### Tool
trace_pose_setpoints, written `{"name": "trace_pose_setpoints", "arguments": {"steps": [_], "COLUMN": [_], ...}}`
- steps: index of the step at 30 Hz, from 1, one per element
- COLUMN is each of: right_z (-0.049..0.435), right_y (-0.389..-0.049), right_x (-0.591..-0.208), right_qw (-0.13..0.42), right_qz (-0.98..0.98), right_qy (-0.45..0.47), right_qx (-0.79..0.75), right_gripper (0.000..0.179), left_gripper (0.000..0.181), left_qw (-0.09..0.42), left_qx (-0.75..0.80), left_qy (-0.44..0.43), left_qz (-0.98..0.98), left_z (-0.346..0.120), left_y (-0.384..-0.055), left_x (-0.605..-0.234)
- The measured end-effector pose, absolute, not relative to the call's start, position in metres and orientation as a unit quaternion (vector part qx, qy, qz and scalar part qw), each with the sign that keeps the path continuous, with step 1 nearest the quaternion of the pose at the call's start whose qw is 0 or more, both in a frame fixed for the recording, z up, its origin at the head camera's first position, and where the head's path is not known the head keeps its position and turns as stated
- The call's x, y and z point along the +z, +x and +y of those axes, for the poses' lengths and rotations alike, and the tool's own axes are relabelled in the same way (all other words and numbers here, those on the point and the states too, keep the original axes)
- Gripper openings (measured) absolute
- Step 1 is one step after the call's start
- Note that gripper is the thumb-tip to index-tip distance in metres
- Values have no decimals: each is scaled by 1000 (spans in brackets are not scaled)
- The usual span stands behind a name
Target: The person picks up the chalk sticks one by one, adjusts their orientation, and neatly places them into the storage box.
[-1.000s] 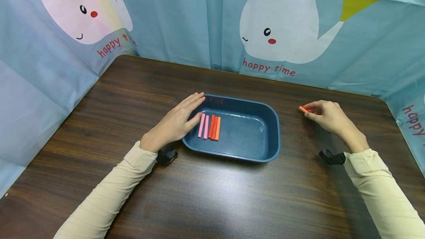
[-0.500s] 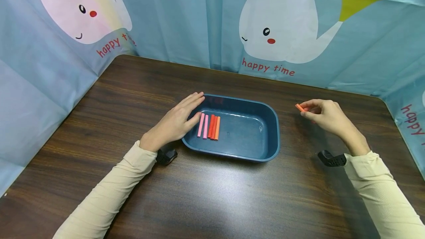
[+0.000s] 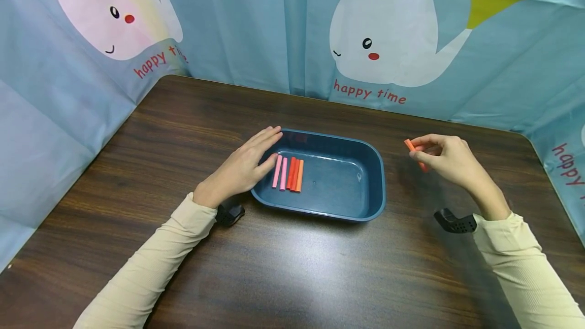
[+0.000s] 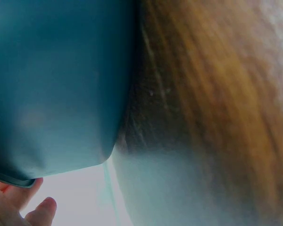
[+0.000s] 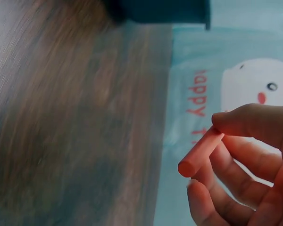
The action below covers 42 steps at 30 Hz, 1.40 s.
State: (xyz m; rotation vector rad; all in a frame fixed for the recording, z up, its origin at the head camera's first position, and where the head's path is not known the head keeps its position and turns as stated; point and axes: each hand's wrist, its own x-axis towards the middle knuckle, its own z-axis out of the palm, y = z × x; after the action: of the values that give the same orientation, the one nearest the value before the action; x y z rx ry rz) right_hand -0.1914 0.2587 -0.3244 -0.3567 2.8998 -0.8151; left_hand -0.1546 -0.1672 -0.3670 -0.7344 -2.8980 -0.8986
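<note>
In the head view, a dark blue plastic tray stands on the table. Pink chalk sticks, red chalk sticks and an orange one lie side by side in its left part. My left hand rests against the tray's left end, fingers extended along the rim and thumb at the edge. Right of the tray, above the table, my right hand pinches an orange chalk stick between thumb and fingers. The right wrist view shows this chalk stick tilted, its round end facing the camera.
A dark wood-grain table carries everything. Light blue curtains printed with whales hang along its back and sides. Black wrist devices sit under both cuffs.
My right hand has risen slightly and shifted a little left with the orange chalk stick, which has turned steeper and shows more of its length. The left hand and tray stay put.
</note>
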Motion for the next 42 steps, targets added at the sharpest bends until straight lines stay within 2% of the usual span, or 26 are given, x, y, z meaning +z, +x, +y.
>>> {"name": "trace_pose_setpoints", "arguments": {"steps": [12,21,42], "right_z": [239,222,180], "right_y": [-179,-173,-177], "right_x": [-304,-295,-302], "right_qw": [63,99,140], "right_qz": [938,913,874], "right_qy": [-119,-122,-121], "right_qx": [-319,-377,-450], "right_gripper": [37,38,39], "left_gripper": [58,58,62], "left_qw": [-3,2,-6], "left_qx": [-287,-290,-308], "left_qy": [-229,-232,-231], "left_qz": [-930,-929,-923], "left_z": [-167,-167,-168], "left_y": [-154,-153,-154], "left_x": [-365,-365,-366]}}
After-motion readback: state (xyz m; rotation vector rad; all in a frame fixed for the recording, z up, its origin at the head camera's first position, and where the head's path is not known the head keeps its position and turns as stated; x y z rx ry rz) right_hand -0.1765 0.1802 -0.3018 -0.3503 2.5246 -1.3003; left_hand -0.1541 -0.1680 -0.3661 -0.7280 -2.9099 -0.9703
